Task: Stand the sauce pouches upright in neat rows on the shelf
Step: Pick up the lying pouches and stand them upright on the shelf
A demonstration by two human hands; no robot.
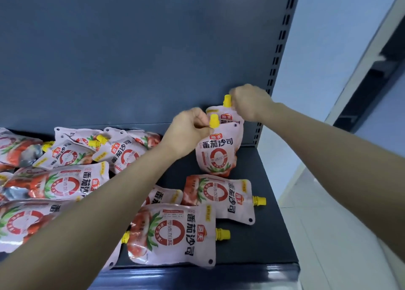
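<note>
Two white-and-red plastic sauce pouches with yellow screw caps stand upright at the back right corner of the dark blue-grey metal shelf [265, 215], one directly behind the other. The front pouch [217, 156] faces the camera with its label the right way up. The rear pouch [221, 112] shows only its top behind it, close to the blue back panel [131, 59] and the slotted upright post [278, 48].

The left hand [189, 132] has its fingers curled together, pinching the top edge of the front pouch just beside its yellow cap [214, 120]. The right hand [251, 103] is closed too, its fingers clamped on the top of the rear pouch at the cap.

In front of the standing pair, two more pouches lie flat with caps pointing right: one nearer the pair [219, 198], one at the shelf's front edge [175, 232]. To the left, a loose heap of pouches [65, 180] lies flat and overlapping, partly hidden under the left forearm.
</note>
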